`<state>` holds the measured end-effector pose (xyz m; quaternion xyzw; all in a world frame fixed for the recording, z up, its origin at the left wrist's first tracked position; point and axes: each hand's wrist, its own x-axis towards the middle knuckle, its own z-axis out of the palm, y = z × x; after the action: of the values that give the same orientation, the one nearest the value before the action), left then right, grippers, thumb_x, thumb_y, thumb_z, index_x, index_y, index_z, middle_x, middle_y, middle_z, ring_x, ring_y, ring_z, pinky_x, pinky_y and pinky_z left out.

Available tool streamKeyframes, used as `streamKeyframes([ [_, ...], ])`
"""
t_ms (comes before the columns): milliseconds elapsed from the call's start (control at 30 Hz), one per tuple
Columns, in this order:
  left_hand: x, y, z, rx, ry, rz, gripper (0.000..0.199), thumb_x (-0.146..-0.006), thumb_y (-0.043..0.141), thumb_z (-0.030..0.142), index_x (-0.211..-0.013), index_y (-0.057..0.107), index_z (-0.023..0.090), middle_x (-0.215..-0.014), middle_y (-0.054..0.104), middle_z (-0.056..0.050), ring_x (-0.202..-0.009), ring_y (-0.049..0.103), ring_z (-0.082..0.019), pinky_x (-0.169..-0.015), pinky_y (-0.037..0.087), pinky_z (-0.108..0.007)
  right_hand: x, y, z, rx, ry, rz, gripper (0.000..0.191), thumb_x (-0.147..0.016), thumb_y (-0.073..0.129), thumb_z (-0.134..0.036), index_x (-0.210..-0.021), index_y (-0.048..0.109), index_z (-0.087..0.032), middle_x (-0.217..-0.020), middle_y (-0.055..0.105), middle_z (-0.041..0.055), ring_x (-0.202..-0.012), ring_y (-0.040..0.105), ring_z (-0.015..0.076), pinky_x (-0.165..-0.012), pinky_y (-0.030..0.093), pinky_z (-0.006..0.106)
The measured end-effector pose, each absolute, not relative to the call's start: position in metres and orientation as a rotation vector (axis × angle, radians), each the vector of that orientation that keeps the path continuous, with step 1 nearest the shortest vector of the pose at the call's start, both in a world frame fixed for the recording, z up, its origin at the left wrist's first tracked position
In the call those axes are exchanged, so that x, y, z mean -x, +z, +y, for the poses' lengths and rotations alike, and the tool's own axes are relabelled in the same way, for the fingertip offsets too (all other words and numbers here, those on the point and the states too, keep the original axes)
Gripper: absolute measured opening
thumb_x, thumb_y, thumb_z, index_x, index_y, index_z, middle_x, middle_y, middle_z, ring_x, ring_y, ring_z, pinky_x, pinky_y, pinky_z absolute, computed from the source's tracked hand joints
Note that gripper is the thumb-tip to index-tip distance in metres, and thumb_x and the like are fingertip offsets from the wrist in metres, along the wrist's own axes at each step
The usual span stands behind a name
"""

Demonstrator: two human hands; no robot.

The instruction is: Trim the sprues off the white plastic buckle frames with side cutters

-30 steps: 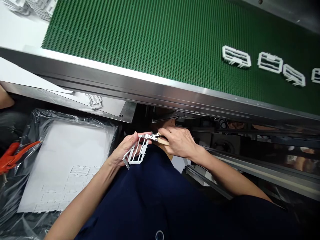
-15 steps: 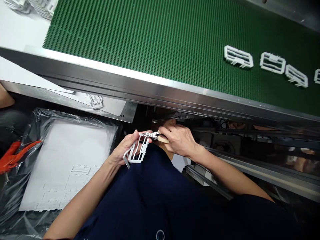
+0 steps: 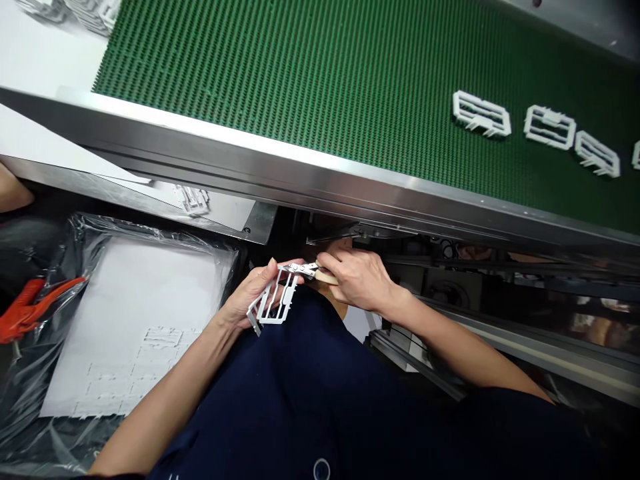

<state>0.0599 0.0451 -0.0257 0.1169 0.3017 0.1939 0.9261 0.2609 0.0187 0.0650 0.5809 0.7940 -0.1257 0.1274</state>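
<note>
Green ribbed conveyor [image 3: 275, 80], white plastic frames [image 3: 484, 123] toward right end, left hand [image 3: 253, 290] gripping white barred plastic piece [image 3: 288, 296] below near edge, right hand [image 3: 359, 279] closed around beige-handled metal pliers [image 3: 303, 268]

Ahead of the person [image 3: 300, 400] runs the belt [image 3: 275, 80], frames [image 3: 484, 123] strung along its right stretch (I catch only a corner of the furthest). Stacks [image 3: 87, 12] stand past its left end; a loose part [image 3: 194, 201] lies on the ledge [image 3: 260, 227] nearer in. To the left, a sheet [image 3: 135, 280] lies ringed by a liner [image 3: 23, 393], a handled tool [image 3: 30, 310] just left of it. Between left hand [image 3: 250, 293] and right hand [image 3: 363, 280] sit held frame [image 3: 289, 295] and pliers [image 3: 303, 268].
</note>
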Motion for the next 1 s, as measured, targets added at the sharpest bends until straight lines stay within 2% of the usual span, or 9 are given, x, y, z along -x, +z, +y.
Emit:
streamKeyframes([
  [167, -0.0585, -0.0266, 0.0443, -0.239, 0.412, 0.606, 0.053, -0.076, 0.064, 0.052, -0.111, 0.066, 0.012, -0.087, 0.067, -0.013, -0.037, 0.035, -0.001, -0.033, 0.031, -0.013, -0.2590, 0.0642, 0.0185, -1.775, -0.517, 2.221, 0.019, -0.080, 0.046, -0.026, -0.096, 0.057, -0.021, -0.076, 0.061, 0.0008, -0.062, 0.053, 0.0140, -0.049, 0.014, 0.027],
  [267, -0.0582, -0.0270, 0.0434, -0.261, 0.420, 0.596, 0.055, -0.077, 0.062, 0.054, -0.105, 0.067, 0.006, -0.057, 0.060, -0.005, -0.034, 0.031, -0.001, -0.031, 0.027, -0.012, -0.2584, 0.0632, 0.0167, -1.861, -0.592, 2.180, 0.021, -0.084, 0.043, -0.030, -0.096, 0.057, -0.021, -0.076, 0.062, 0.0009, -0.060, 0.053, 0.0137, -0.049, 0.016, 0.026],
  [333, -0.0580, -0.0275, 0.0431, -0.270, 0.410, 0.594, 0.057, -0.078, 0.060, 0.055, -0.100, 0.068, 0.003, -0.047, 0.052, -0.002, -0.033, 0.028, -0.001, -0.031, 0.025, -0.012, -0.2578, 0.0626, 0.0152, -1.892, -0.610, 2.162, 0.022, -0.085, 0.041, -0.033, -0.096, 0.057, -0.021, -0.076, 0.063, 0.0011, -0.059, 0.053, 0.0136, -0.050, 0.016, 0.026],
  [400, -0.0579, -0.0276, 0.0432, -0.249, 0.411, 0.596, 0.056, -0.077, 0.062, 0.055, -0.101, 0.068, 0.005, -0.056, 0.059, -0.005, -0.033, 0.030, -0.001, -0.031, 0.027, -0.012, -0.2571, 0.0626, 0.0140, -1.891, -0.589, 2.164, 0.023, -0.085, 0.042, -0.034, -0.096, 0.057, -0.021, -0.076, 0.063, 0.0014, -0.060, 0.053, 0.0140, -0.050, 0.016, 0.026],
  [467, -0.0577, -0.0268, 0.0436, -0.207, 0.418, 0.595, 0.054, -0.076, 0.065, 0.052, -0.107, 0.067, 0.008, -0.075, 0.067, -0.010, -0.035, 0.035, -0.001, -0.032, 0.031, -0.013, -0.2563, 0.0635, 0.0133, -1.860, -0.540, 2.185, 0.023, -0.085, 0.043, -0.035, -0.098, 0.057, -0.021, -0.077, 0.062, 0.0020, -0.062, 0.054, 0.0148, -0.050, 0.016, 0.026],
  [533, -0.0574, -0.0254, 0.0440, -0.172, 0.418, 0.587, 0.052, -0.075, 0.067, 0.049, -0.109, 0.066, 0.010, -0.088, 0.068, -0.012, -0.038, 0.040, -0.001, -0.032, 0.033, -0.013, -0.2554, 0.0651, 0.0134, -1.820, -0.491, 2.206, 0.023, -0.084, 0.045, -0.035, -0.098, 0.056, -0.021, -0.080, 0.062, 0.0029, -0.066, 0.055, 0.0157, -0.050, 0.016, 0.027],
  [667, -0.0568, -0.0234, 0.0437, -0.161, 0.413, 0.582, 0.051, -0.075, 0.067, 0.048, -0.110, 0.066, 0.010, -0.089, 0.069, -0.012, -0.038, 0.040, -0.001, -0.032, 0.034, -0.012, -0.2542, 0.0681, 0.0146, -1.763, -0.446, 2.214, 0.021, -0.084, 0.047, -0.034, -0.098, 0.056, -0.021, -0.083, 0.060, 0.0032, -0.072, 0.055, 0.0157, -0.050, 0.016, 0.028],
  [1000, -0.0554, -0.0229, 0.0410, -0.169, 0.422, 0.590, 0.052, -0.075, 0.067, 0.048, -0.111, 0.066, 0.010, -0.088, 0.069, -0.013, -0.037, 0.040, -0.001, -0.033, 0.035, -0.013, -0.2533, 0.0681, 0.0141, -1.700, -0.366, 2.261, 0.017, -0.085, 0.045, -0.029, -0.096, 0.055, -0.021, -0.080, 0.057, 0.0024, -0.070, 0.050, 0.0140, -0.051, 0.016, 0.030],
])
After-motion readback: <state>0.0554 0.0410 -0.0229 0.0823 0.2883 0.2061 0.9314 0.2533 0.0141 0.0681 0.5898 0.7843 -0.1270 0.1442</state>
